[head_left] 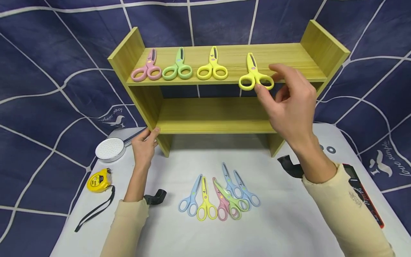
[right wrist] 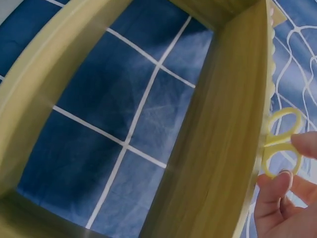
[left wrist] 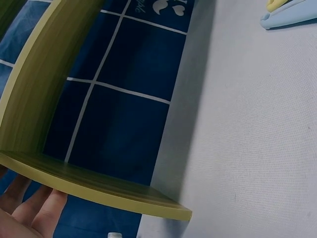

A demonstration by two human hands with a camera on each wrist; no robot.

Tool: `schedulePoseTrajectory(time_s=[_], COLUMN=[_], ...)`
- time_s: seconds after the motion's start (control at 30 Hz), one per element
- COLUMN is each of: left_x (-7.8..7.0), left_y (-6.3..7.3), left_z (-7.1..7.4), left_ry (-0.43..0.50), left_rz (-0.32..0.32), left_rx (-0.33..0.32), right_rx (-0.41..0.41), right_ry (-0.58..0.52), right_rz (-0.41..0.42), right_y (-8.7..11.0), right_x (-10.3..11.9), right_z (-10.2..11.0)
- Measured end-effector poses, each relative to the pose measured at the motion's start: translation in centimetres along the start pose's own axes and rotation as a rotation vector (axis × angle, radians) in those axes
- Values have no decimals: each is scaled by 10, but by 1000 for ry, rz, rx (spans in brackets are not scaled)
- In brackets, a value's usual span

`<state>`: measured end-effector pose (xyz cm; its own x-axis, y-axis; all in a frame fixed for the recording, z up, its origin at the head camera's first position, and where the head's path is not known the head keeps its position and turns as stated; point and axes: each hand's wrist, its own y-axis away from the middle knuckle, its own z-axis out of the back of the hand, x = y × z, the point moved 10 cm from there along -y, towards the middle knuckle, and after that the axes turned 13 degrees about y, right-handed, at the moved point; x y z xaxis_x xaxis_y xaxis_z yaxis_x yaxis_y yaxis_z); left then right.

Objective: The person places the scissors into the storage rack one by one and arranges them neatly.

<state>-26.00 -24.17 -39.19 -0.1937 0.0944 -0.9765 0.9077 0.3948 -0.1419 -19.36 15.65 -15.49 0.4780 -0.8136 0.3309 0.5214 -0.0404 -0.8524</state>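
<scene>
My right hand (head_left: pixel 292 101) pinches the handle of yellow scissors (head_left: pixel 252 71) between thumb and fingers at the top board's front edge. In the right wrist view those yellow scissors (right wrist: pixel 283 158) show their two loops jutting past the board. Pink scissors (head_left: pixel 149 67), green scissors (head_left: pixel 178 66) and another yellow pair (head_left: pixel 213 64) lie in a row on the same board, blades pointing back. My left hand (head_left: pixel 145 146) holds the lower left side of the wooden shelf (head_left: pixel 212 114). Its fingers (left wrist: pixel 47 213) press the side panel's outer face in the left wrist view.
Several more scissors (head_left: pixel 204 203), blue, yellow, pink and green, lie on the white table before the shelf, some overlapping. A shower head (head_left: pixel 110 149) and yellow tape measure (head_left: pixel 99 180) sit at left. A multimeter (head_left: pixel 363 194) and grey washers (head_left: pixel 331 150) lie at right.
</scene>
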Motion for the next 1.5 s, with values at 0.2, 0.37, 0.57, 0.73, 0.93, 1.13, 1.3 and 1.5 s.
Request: schedulePoseTrajectory(time_s=[0.2,0.37,0.57,0.73,0.93,1.13,1.3,1.5], left_x=[0,2,3,4,4,4,4,2], left_y=[0,0,0,1,2,1,-1,-2], left_z=[1,2,4,5,5,2,0,1], left_ry=[-1,7,-2,10,7,-4,11,7], left_rz=[-6,5,1,0,2,3,-17,-40], left_rx=[-9,-13,-18,-17,-14,-6,-8,-10], right_rx=[19,117,-5,-177,291,868,1068,1060], right_ry=[88,143,78,-182,-331,-170,-57,-65], right_rz=[17,-58,-29,62,137,171,264,287], right_y=[-14,-22,-9,44,139,248,291,304], right_x=[0,-6,0,12,20,15,11,8], right_z=[-13,-24,-13,6,-37,-78,-82,-82])
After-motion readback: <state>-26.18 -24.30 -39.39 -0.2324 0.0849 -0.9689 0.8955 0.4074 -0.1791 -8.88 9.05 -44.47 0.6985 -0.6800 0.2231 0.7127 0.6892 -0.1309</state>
